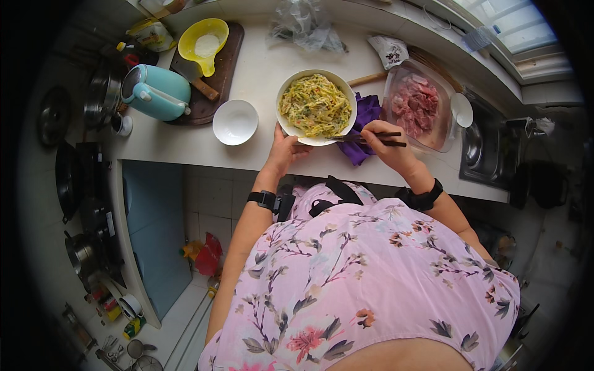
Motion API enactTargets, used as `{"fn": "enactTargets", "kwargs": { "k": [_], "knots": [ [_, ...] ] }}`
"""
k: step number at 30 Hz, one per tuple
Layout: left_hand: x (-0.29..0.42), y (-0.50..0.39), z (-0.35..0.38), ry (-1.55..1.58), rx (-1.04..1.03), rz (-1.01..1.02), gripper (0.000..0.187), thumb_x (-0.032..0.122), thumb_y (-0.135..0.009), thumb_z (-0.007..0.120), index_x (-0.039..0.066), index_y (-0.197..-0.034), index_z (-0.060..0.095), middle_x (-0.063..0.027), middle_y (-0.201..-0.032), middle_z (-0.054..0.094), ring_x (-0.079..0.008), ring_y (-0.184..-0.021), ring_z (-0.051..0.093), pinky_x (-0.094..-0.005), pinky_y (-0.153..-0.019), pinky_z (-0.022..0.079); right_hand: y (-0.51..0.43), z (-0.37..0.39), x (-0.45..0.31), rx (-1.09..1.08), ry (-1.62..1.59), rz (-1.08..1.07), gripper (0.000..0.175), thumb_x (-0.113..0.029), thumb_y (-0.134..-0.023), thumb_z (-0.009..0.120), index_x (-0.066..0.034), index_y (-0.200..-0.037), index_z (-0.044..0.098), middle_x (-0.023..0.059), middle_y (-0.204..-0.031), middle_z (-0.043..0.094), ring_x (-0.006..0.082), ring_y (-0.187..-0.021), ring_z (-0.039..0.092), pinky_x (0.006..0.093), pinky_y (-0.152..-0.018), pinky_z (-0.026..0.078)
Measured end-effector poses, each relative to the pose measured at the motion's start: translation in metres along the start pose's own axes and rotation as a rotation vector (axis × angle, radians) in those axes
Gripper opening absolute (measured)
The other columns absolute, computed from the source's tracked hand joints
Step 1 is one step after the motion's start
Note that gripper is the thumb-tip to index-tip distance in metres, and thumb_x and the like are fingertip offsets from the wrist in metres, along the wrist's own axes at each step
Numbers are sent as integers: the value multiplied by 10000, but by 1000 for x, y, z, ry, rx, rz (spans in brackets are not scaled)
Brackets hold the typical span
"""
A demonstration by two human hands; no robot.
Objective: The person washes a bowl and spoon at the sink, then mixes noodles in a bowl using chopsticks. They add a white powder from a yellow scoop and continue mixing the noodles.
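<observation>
A white bowl [281, 117] stands near the counter's front edge, filled with a yellow-green shredded vegetable mixture [316, 104] with small red bits. My left hand [284, 153] grips the bowl's near-left rim, thumb on the outside edge. Dark chopsticks [390, 139] are held in my right hand [387, 146]; their tips rest in the mixture at the near right of the bowl. Under and beside the bowl lies a purple cloth [366, 111]. An empty-looking white bowl [235, 122] stands to the left of my left hand.
Raw meat [415, 104] fills a clear plastic container [445, 139] at right, beside a metal sink [496, 153]. Leftward are a turquoise kettle [160, 95], a cleaver [199, 83] on a dark cutting board [227, 55], and a yellow ladle-shaped bowl [188, 39] of white powder. A plastic bag [304, 25] lies behind.
</observation>
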State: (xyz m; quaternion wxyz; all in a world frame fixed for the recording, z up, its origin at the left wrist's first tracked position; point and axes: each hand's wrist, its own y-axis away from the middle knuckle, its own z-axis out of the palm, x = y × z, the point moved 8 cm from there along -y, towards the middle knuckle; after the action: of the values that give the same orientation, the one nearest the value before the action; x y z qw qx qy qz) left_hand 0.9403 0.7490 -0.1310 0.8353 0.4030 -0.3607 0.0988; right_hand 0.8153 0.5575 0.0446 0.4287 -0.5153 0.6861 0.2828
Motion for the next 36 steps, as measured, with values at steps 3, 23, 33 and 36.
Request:
{"fn": "enactTargets", "kwargs": {
  "k": [3, 23, 33, 36],
  "knots": [
    [0, 1, 0, 1, 0, 1, 780, 120, -922, 455, 259, -1555, 22, -172, -1195, 635, -265, -823, 720, -398, -736, 579, 2, 0, -2, 45, -28, -8, 54, -34, -928, 670, 19, -915, 665, 70, -808, 646, 131, -703, 587, 261, -643, 476],
    [-1, -2, 0, -43, 25, 5, 737, 157, -932, 485, 271, -1541, 87, -153, -1231, 624, -269, -860, 724, -388, -751, 584, -31, 47, -3, 102, -102, -65, 69, -62, -929, 688, 3, -925, 667, 72, -781, 660, 85, -696, 613, 245, -626, 487],
    [0, -1, 2, -47, 10, 5, 720, 142, -942, 500, 256, -1534, 104, -139, -1260, 611, -258, -896, 721, -378, -731, 588, -28, 42, -18, -188, 148, -282, 73, -80, -890, 719, -41, -904, 659, 112, -765, 632, 239, -640, 617, 297, -612, 503],
    [0, -2, 1, -49, 21, 3, 717, 136, -937, 503, 254, -1528, 114, -138, -1260, 612, -263, -885, 724, -378, -729, 590, -42, 21, -23, -144, 168, -239, 87, -120, -903, 715, -49, -912, 666, 112, -778, 647, 245, -650, 633, 313, -600, 499]
  ]
}}
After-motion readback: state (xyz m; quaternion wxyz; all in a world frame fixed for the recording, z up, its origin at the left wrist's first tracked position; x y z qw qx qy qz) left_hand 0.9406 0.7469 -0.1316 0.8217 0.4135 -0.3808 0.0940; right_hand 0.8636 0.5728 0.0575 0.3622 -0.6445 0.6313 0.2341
